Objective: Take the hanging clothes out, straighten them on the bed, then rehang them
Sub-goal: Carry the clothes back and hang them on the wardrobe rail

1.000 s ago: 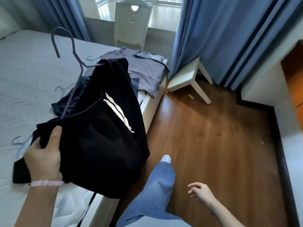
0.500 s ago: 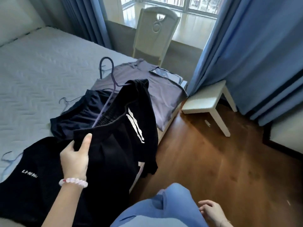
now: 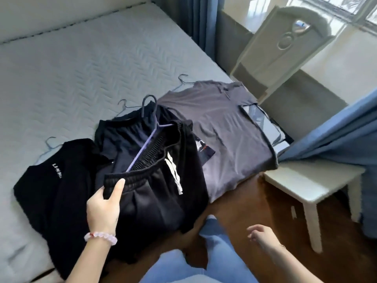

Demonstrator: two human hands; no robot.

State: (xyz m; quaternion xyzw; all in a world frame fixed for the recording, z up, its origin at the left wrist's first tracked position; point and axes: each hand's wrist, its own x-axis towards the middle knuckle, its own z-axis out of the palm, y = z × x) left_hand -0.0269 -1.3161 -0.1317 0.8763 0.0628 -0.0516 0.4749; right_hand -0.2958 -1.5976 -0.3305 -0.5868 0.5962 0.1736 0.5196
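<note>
Now the black shorts (image 3: 155, 180) come down onto the bed (image 3: 81, 64), beside the grey shirt (image 3: 220, 127); left hand (image 3: 104, 207) grips their waistband, hanger (image 3: 146, 127) still inside, right hand (image 3: 263, 235) loose and empty. Straightening looks next.

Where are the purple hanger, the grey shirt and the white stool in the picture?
purple hanger (image 3: 140, 152), head view, on its sloping arm above the black waistband.
grey shirt (image 3: 224, 131), head view, on the middle of its chest, flat on the bed.
white stool (image 3: 312, 178), head view, on its seat top.
</note>
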